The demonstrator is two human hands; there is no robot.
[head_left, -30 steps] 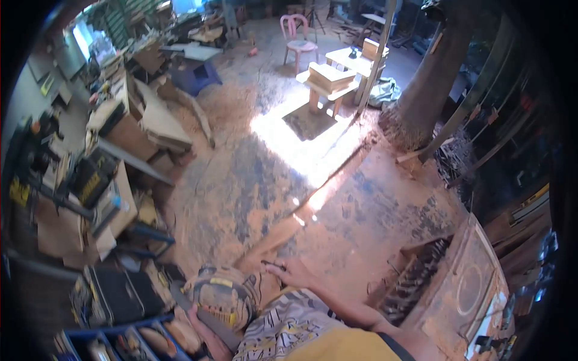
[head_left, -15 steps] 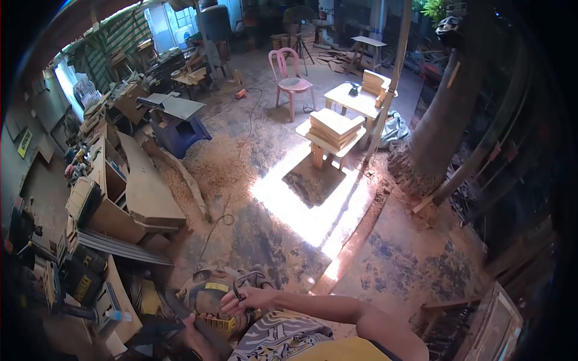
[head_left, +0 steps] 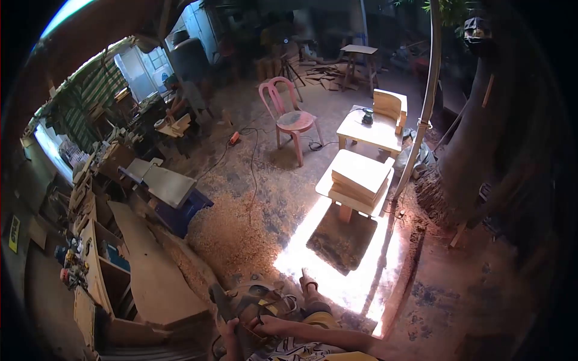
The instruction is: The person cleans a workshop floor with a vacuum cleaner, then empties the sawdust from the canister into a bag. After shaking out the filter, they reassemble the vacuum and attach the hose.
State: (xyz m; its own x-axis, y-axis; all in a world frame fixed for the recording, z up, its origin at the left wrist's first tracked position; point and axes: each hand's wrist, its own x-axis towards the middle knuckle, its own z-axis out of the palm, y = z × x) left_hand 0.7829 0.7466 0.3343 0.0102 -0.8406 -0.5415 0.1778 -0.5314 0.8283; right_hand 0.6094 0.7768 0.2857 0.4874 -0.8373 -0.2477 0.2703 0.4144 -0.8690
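Low in the view, my left hand (head_left: pixel 227 328) is wrapped round a long dark piece (head_left: pixel 221 302) that stands tilted; its kind is hard to make out. Just right of it, my right hand (head_left: pixel 265 325) has its fingers curled beside a thin dark loop. What it grips is too small and dim to name. Right beyond both hands sits a rounded, dusty machine (head_left: pixel 256 299) with a yellow patch, partly hidden by the hands. My sandalled foot (head_left: pixel 309 283) is on the floor beside it.
A long wooden board (head_left: pixel 153 271) and shelving lie left. Sawdust (head_left: pixel 232 234) is heaped ahead. A pink chair (head_left: pixel 296 122), stacked wooden pieces (head_left: pixel 360 174) on a small table, a sander (head_left: pixel 367 116), a post (head_left: pixel 428 90) and cords stand farther off. Another person (head_left: pixel 177 99) works at the back left.
The view has swung left and forward. My right hand, with fingers stretched out before, is now lower and curled. My left hand still holds the long dark piece, now more upright. My foot has come into view.
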